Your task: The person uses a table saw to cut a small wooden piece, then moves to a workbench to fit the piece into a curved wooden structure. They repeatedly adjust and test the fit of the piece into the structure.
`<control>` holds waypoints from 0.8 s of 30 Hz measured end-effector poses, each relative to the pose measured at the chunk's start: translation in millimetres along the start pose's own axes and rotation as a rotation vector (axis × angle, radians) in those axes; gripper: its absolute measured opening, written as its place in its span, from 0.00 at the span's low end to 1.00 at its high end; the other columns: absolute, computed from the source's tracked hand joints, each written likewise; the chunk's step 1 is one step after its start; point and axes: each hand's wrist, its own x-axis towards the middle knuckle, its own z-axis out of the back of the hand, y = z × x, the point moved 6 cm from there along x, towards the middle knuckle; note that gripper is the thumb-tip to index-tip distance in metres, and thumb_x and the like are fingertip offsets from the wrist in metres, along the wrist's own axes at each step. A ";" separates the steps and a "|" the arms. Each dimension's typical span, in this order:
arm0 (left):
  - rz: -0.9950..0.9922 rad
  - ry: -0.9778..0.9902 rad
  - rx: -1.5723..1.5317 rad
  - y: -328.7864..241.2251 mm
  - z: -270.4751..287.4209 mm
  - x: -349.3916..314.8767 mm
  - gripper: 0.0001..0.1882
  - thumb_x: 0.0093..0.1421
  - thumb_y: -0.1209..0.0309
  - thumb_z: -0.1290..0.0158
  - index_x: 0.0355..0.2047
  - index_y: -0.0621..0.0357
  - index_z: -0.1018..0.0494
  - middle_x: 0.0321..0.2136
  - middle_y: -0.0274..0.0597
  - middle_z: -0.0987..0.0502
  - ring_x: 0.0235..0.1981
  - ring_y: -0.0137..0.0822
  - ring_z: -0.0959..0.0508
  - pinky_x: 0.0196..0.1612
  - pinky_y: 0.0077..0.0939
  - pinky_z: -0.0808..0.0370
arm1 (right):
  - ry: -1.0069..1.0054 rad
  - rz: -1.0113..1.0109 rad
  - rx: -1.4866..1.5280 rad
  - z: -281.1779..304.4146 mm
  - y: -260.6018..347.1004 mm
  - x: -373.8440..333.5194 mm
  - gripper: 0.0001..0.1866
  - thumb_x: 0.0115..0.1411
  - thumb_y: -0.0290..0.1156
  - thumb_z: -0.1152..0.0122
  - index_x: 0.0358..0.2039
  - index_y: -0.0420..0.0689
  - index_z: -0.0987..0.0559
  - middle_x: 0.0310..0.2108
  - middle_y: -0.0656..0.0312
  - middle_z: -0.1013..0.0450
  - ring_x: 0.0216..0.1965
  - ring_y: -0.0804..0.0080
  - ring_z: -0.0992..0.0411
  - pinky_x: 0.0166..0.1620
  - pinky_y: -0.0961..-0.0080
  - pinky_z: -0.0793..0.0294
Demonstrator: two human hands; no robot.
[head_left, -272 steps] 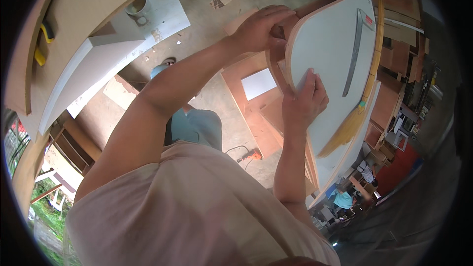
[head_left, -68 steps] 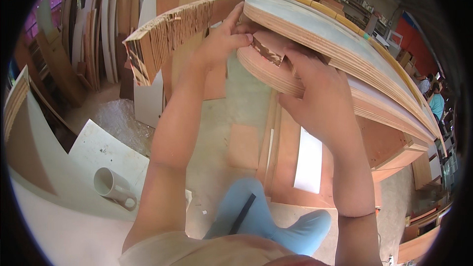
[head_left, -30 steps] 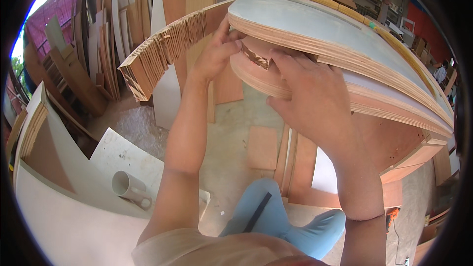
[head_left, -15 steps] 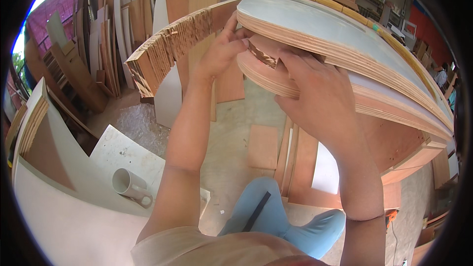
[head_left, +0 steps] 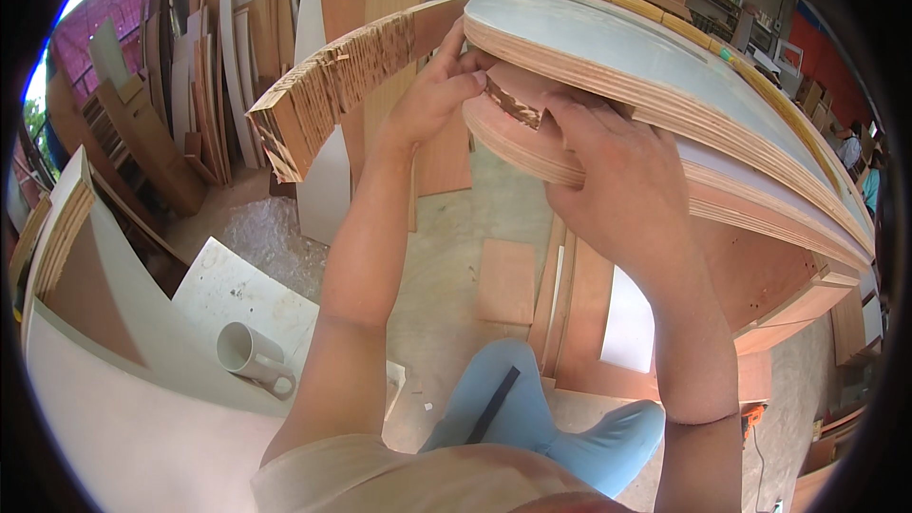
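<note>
Between two stacked plywood panels sits a small curved wood strip with a rough, dark-streaked edge. My left hand is closed at the strip's left end, its thumb against it and the other fingers partly hidden behind the panels. Curled over the strip's right end is my right hand, its fingertips reaching into the gap and its thumb beside the lower panel's edge. The upper panel has a pale grey-blue face and a rounded corner. Below the strip, the lower panel shows its layered, rounded edge.
A curved laminated piece extends left of the panels. At lower left, a white mug lies on its side on a stained white board, beside a curved pale panel. Wood offcuts lean behind; clear plastic wrap lies on the floor.
The rounded panel ends and the strip appear slightly farther right. My right hand has shifted slightly right too, and my left hand keeps nearly the same hold.
</note>
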 end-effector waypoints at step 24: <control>-0.451 -0.206 0.678 0.4 -18.3 -45.6 0.41 0.49 0.82 0.37 0.64 0.60 0.38 0.65 0.52 0.33 0.69 0.51 0.36 0.68 0.45 0.37 | 0.013 -0.015 0.036 4.5 2.7 -0.7 0.33 0.46 0.24 0.38 0.57 0.49 0.25 0.46 0.57 0.21 0.48 0.53 0.24 0.53 0.57 0.30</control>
